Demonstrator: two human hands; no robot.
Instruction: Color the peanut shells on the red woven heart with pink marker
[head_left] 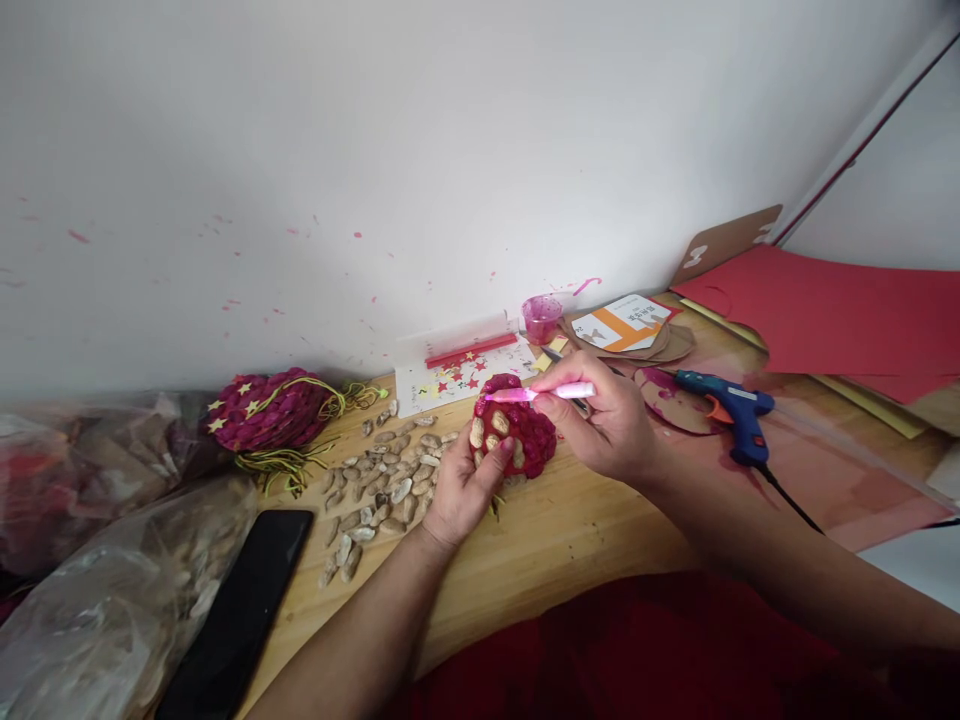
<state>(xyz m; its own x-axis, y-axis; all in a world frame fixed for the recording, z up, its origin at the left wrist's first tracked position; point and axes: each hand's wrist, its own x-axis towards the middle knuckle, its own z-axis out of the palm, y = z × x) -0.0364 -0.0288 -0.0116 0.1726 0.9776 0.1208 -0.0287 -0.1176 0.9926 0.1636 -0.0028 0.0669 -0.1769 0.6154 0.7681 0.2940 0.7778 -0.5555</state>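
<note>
My left hand (463,487) grips a round craft piece (517,433) covered in peanut shells, most painted magenta and a few still bare. It holds the piece tilted up off the wooden table (540,540). My right hand (604,415) pinches a pink and white brush pen (536,394), its pink tip touching the piece's upper left edge.
Loose peanut shells (379,485) lie left of my hands. A finished magenta shell piece with gold stars (262,410), a black phone (240,610), plastic bags (112,600), a pink paint cup (541,317), a star sticker sheet (457,375), a blue glue gun (731,410) and red paper (840,310) surround them.
</note>
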